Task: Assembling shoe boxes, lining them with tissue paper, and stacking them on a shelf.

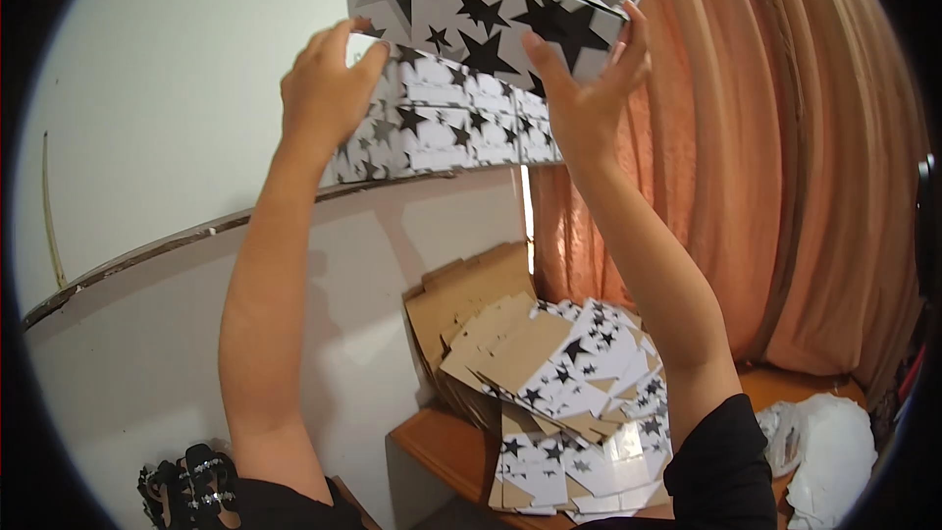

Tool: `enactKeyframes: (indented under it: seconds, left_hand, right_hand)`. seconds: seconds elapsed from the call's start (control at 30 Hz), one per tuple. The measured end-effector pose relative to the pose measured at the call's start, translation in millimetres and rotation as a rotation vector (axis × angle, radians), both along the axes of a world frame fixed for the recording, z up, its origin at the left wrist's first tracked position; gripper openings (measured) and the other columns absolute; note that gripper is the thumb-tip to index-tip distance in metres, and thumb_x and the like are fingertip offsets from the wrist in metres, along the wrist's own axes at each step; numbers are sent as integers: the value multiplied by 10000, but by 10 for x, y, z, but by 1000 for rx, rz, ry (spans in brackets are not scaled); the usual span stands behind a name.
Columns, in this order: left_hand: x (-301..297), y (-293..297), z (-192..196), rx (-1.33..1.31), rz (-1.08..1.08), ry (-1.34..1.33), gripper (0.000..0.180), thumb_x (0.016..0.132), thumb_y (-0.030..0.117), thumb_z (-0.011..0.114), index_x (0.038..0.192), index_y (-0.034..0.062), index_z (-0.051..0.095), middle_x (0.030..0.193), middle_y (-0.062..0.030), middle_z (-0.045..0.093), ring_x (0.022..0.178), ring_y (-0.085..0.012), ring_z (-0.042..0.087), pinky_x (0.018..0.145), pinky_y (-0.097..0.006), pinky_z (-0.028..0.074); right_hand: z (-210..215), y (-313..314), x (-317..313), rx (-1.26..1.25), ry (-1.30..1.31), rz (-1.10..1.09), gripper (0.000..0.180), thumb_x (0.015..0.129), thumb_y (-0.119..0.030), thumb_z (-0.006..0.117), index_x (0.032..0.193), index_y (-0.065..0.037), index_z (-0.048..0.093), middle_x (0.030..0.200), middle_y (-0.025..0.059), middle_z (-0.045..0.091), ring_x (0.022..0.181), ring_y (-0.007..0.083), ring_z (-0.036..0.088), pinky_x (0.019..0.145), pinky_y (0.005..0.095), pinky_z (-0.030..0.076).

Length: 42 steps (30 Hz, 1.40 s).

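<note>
Both hands are raised to the top centre of the frame, at a stack of white boxes printed with black stars. The left hand [329, 88] is curled, fingers bent over the left end of the lower boxes [446, 128], gripping that edge where the upper box meets them. The right hand [589, 88] is spread wide, thumb on the near face and fingers wrapped around the right end of the top box [481, 5], which it holds at the corner. The top box sits tilted, its right end lower than its left, its underside resting on the lower boxes. The lower boxes stand on a ledge [196, 236] that runs as a curved edge from lower left up to the centre of the frame. Left of the stack, in the upper left, the wall [147, 88] is bare and gives open room. Right of the stack, orange curtains [765, 157] hang close behind the right hand, leaving little room on that side. Below, in the lower centre, a loose pile of flat cardboard box blanks [559, 383] lies on a wooden bench [442, 447], some leaning against the wall and overhanging the bench front edge. A white plastic bag [824, 451] lies at lower right; black sandals [191, 486] at lower left.
</note>
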State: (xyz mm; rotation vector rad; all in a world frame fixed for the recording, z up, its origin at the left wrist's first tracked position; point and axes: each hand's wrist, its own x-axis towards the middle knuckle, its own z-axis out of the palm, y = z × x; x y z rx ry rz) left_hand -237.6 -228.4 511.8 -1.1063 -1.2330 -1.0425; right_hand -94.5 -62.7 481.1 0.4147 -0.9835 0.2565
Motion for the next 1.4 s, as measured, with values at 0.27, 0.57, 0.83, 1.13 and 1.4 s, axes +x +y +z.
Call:
enactKeyframes:
  seconds: [0.27, 0.57, 0.83, 1.13, 1.4]
  left_hand:
    - [-707, 18, -602, -210, 555, 139, 435, 818, 339, 571, 1193, 123, 529, 1223, -153, 486, 1206, -286, 404, 995, -550, 273]
    - [-810, 39, -646, -347, 436, 128, 565, 843, 314, 550, 1356, 174, 358, 1335, -175, 367, 1300, -294, 285, 1051, -563, 198]
    - [-838, 86, -690, -355, 446, 134, 555, 851, 307, 535, 1360, 174, 356, 1358, -159, 345, 1310, -290, 271, 1067, -543, 190]
    - [-818, 98, -684, -353, 448, 105, 533, 877, 306, 501, 1367, 171, 343, 1353, -147, 351, 1311, -280, 272, 1069, -526, 203]
    - [-892, 224, -651, -203, 572, 485, 506, 782, 223, 589, 1269, 162, 467, 1263, -94, 460, 1262, -224, 361, 1041, -474, 265]
  right_hand:
    - [916, -248, -815, -287, -222, 0, 846, 663, -218, 765, 1347, -211, 266, 1369, 266, 67, 1264, 406, 243, 991, 413, 349]
    - [1256, -35, -1446, -289, -269, -348, 485, 748, -141, 571, 1225, -168, 485, 1272, 107, 446, 1192, 265, 465, 1029, 600, 202]
    - [956, 244, -1934, -269, -339, -762, 549, 856, -281, 514, 1369, -156, 362, 1393, 56, 396, 1268, 220, 396, 1037, 620, 160]
    - [887, 324, -2198, -178, -669, -514, 686, 892, -552, 306, 1439, -153, 201, 1495, 86, 195, 1378, 242, 187, 1059, 602, 45]
    - [661, 580, -1868, 66, -620, -342, 605, 903, -541, 325, 1381, -170, 359, 1431, 162, 320, 1327, 313, 293, 1044, 596, 76]
